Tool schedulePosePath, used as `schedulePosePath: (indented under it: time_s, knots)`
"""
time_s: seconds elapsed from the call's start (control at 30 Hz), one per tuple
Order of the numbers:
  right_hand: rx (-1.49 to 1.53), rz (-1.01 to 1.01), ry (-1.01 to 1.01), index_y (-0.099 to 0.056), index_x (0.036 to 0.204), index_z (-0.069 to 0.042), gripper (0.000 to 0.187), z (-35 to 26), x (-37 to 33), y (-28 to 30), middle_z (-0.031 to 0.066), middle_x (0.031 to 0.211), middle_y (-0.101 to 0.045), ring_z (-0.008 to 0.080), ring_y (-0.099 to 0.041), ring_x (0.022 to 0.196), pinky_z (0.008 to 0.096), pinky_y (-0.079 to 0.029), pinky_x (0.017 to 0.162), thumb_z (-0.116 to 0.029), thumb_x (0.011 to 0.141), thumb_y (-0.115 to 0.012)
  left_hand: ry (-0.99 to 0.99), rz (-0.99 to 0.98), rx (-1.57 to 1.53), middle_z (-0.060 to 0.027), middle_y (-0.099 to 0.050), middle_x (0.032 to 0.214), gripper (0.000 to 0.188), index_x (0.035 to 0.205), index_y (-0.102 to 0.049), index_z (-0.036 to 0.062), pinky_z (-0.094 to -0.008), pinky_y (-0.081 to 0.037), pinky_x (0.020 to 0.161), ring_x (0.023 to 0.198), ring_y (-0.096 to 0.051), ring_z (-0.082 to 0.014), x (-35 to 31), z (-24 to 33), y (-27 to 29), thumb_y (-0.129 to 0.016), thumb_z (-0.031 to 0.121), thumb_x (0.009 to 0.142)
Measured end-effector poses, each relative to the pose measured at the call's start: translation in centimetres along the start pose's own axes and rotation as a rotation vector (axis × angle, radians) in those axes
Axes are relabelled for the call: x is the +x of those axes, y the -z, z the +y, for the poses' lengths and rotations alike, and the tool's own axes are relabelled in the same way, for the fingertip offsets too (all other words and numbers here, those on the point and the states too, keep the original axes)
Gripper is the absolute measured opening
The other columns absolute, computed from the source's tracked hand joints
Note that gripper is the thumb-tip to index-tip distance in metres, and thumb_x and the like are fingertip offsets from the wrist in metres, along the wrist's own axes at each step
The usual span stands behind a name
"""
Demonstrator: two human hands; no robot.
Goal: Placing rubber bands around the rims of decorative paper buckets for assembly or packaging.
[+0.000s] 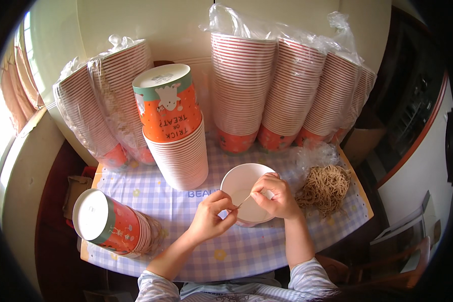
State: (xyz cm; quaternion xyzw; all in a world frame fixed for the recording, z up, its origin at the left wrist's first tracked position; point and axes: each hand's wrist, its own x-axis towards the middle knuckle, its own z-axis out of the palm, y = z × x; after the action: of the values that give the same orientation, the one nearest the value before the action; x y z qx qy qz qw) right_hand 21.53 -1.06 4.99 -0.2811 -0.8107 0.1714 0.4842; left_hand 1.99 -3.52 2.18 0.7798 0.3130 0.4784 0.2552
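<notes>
My left hand (217, 213) and my right hand (275, 196) meet over an open paper bucket (240, 179) with a white inside. Each hand pinches one part of a thin tan cord (244, 201), which runs short and slanted between the fingertips. The rest of the cord is hidden by my fingers. My right hand is over the bucket's right rim, my left hand at its lower left rim. Right of the bucket lies a tangled bundle of tan cords (325, 190), partly in a clear plastic bag (317, 157).
A tall stack of paper buckets (180, 158) stands behind, topped by an upside-down orange one (167, 111). Another upside-down stack with cords (117, 224) is at the left. Bagged bucket stacks (242, 85) line the back of the checked tablecloth (196, 256).
</notes>
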Motion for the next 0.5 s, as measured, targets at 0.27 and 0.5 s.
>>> schedulePosePath:
  time_s: [0.27,0.5]
  knots:
    - [0.245,-0.099,-0.313,-0.060,0.073,-0.005,0.003,-1.4,-0.4,0.4,0.0012,0.063,-0.056,0.0102,-0.051,0.059,0.0241,-0.039,0.058,-0.007,0.073,-0.062,0.194,0.030,-0.130,-0.0035,-0.058,0.075,0.007,0.079,-0.064,0.0012,-0.0215,-0.037,0.048,0.057,-0.048,-0.0082,-0.2,-0.8,0.3,-0.063,0.006,0.074]
    - [0.015,-0.209,-0.101,-0.060,0.073,-0.009,0.008,-1.5,-0.6,0.6,-0.0036,0.059,-0.052,0.0096,-0.048,0.053,0.0259,-0.033,0.072,-0.014,0.076,-0.066,0.098,0.056,-0.100,-0.0016,-0.056,0.077,0.008,0.081,-0.064,0.0005,-0.0174,-0.029,0.046,0.055,-0.040,-0.0018,-0.1,-0.7,0.1,-0.062,-0.001,0.073]
